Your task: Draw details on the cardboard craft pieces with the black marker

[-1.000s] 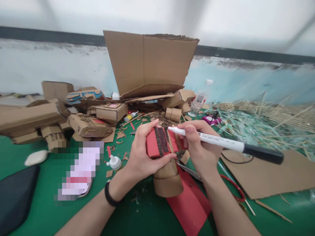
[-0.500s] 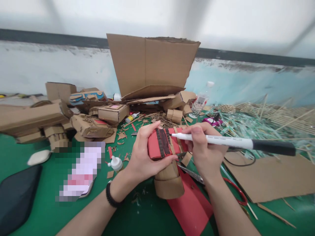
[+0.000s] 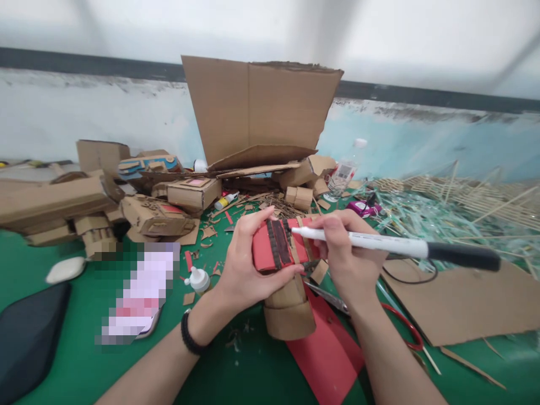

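Note:
A small cardboard model (image 3: 290, 322) with a red-covered top and dark strips across it is in the middle. My left hand (image 3: 248, 264) grips the red part from the left, thumb along its near edge and fingers behind. A white marker with a black rear end (image 3: 390, 244) is pinched in my right hand (image 3: 352, 253). Its tip meets or nearly meets the red top beside a dark strip. Under the model lies a red sheet (image 3: 331, 354), and scissors with red handles (image 3: 415, 332) are partly hidden by my right forearm.
Cardboard models (image 3: 156, 216) stand at the left, near a phone (image 3: 147, 292) and a black case (image 3: 31, 332). Behind are a big cardboard sheet (image 3: 261, 107) and a bottle (image 3: 341, 177). A glue bottle (image 3: 199, 279) and scraps lie nearer. Sticks (image 3: 447, 191) and flat cardboard (image 3: 464, 304) are right.
The marker and my right hand have shifted slightly left, and the marker's rear end is a little lower. My left hand still holds the model.

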Action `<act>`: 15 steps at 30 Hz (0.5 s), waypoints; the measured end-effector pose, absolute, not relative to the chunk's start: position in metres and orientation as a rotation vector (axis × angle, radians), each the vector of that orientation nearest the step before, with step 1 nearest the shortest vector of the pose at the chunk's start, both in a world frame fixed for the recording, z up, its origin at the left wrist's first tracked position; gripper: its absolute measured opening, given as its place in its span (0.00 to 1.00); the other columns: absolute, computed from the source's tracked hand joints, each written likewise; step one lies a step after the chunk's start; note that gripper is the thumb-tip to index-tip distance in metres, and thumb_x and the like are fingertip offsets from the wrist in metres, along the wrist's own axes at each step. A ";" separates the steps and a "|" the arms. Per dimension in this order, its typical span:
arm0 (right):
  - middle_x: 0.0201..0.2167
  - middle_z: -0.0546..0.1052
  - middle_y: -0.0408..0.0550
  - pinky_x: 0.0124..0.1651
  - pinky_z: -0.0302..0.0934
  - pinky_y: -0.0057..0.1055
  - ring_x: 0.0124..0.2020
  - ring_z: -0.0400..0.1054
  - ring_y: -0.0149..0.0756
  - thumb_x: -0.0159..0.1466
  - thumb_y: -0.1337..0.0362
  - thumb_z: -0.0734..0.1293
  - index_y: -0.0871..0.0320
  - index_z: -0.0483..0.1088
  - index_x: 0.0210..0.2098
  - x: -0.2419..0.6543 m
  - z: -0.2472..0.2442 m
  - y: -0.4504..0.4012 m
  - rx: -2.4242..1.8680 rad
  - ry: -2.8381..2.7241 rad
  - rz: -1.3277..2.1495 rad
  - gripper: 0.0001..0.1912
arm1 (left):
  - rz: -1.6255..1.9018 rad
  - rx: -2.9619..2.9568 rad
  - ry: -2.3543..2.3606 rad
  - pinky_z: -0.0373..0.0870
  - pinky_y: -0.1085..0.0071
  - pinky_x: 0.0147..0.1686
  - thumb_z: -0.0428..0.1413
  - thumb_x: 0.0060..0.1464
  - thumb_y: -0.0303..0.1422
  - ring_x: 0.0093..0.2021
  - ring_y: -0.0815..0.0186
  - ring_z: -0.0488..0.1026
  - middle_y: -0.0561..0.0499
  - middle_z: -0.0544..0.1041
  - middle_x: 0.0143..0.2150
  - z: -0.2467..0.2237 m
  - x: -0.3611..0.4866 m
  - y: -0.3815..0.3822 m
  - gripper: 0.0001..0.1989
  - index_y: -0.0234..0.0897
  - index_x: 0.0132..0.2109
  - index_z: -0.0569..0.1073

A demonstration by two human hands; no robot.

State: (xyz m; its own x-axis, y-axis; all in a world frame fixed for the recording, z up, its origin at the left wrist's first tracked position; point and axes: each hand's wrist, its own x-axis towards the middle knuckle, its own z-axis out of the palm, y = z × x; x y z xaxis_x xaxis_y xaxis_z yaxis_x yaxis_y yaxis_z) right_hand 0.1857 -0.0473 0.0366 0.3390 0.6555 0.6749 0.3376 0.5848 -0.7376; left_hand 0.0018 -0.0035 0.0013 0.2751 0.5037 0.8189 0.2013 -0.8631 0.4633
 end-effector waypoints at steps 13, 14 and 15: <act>0.17 0.72 0.39 0.19 0.54 0.28 0.16 0.61 0.28 0.73 0.49 0.70 0.56 0.78 0.28 0.184 0.039 -0.046 -0.983 -1.194 0.267 0.22 | 1.609 2.278 0.657 0.75 0.50 0.62 0.73 0.57 0.48 0.59 0.51 0.76 0.39 0.74 0.64 0.001 0.002 -0.004 0.47 0.44 0.75 0.61; 0.19 0.74 0.40 0.20 0.55 0.28 0.17 0.62 0.29 0.73 0.49 0.71 0.56 0.79 0.29 0.184 0.039 -0.046 -0.982 -1.196 0.268 0.21 | 1.610 2.277 0.655 0.75 0.50 0.62 0.73 0.57 0.48 0.59 0.51 0.76 0.39 0.74 0.64 0.001 0.002 -0.004 0.47 0.44 0.75 0.60; 0.20 0.75 0.40 0.20 0.56 0.28 0.18 0.63 0.29 0.73 0.49 0.71 0.56 0.80 0.31 0.184 0.039 -0.046 -0.984 -1.200 0.265 0.20 | 1.612 2.275 0.655 0.75 0.50 0.62 0.73 0.57 0.48 0.60 0.51 0.76 0.39 0.73 0.65 0.001 0.002 -0.004 0.47 0.44 0.75 0.60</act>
State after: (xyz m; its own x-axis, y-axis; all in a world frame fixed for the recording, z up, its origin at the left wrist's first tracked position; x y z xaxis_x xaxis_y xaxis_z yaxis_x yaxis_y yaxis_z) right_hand 0.1838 -0.0464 0.0390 0.3883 0.6467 0.6566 0.3097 0.5794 -0.7539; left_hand 0.0017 -0.0036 0.0008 0.2759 0.5105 0.8144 0.2018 -0.8592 0.4702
